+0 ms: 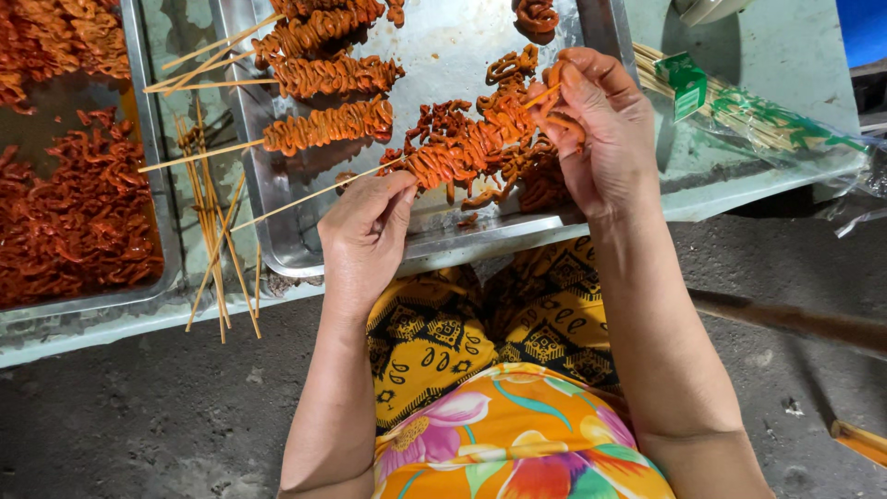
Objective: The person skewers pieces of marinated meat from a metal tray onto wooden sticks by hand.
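Left hand (365, 226) pinches bamboo skewer (305, 197), palm down; right hand (601, 129), at 2 o'clock, fingers curled, grips orange meat strip (554, 97) over metal tray (443, 242).

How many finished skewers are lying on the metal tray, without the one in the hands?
3 finished skewers lie at the upper left of the metal tray: top, middle, bottom. More may be hidden beyond the top edge of the picture.

Shiny metal tray (277, 199) — wooden skewers (214, 242).

clear plastic packet of bamboo skewers (748, 115) at table's right edge, green printing, green paper label (686, 83) at its top
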